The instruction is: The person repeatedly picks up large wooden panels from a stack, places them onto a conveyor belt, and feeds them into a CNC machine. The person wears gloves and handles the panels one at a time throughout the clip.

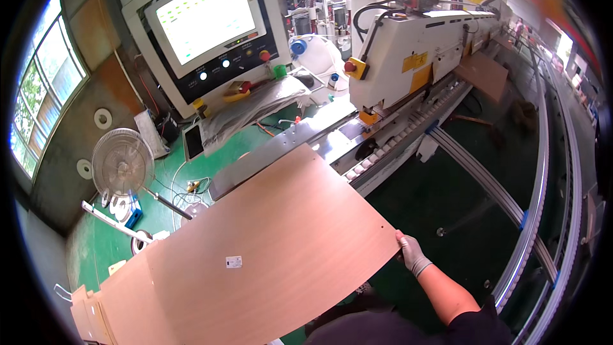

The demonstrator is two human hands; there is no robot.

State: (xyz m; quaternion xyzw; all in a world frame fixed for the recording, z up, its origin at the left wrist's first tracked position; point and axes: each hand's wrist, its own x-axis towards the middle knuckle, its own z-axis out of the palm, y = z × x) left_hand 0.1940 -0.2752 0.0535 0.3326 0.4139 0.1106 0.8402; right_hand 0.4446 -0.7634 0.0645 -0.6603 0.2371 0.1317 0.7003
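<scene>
Dark clothing (370,329) of the person lies nearest, just below the near edge of a large wood-coloured panel (274,230). That panel reaches from the lower left to the near end of the machine's metal bed (274,156), its far corner over the bed's right edge; whether it touches the metal I cannot tell. As I judge it, with a single hand seen on so wide a sheet, the panel could swing or dip at its left end, since weight far from the grip is hard to steady. Its far corner could chip against the bed if brought in askew, and its left edge could knock the fan (122,163), whose pole runs close by. The gloved right hand (412,252) is closed on the panel's right corner; fingers there could be pinched. The left hand does not show, so I cannot tell its state.

Counted, largest first: one main panel; one white machine (383,45); one console (185,92) with one lit screen (207,19); one fan; some boards (97,322) by the panel's left end, too overlapped to count; one pale label (234,262), inward from the panel's near edge; one dark hole (382,227) near its right corner.
</scene>
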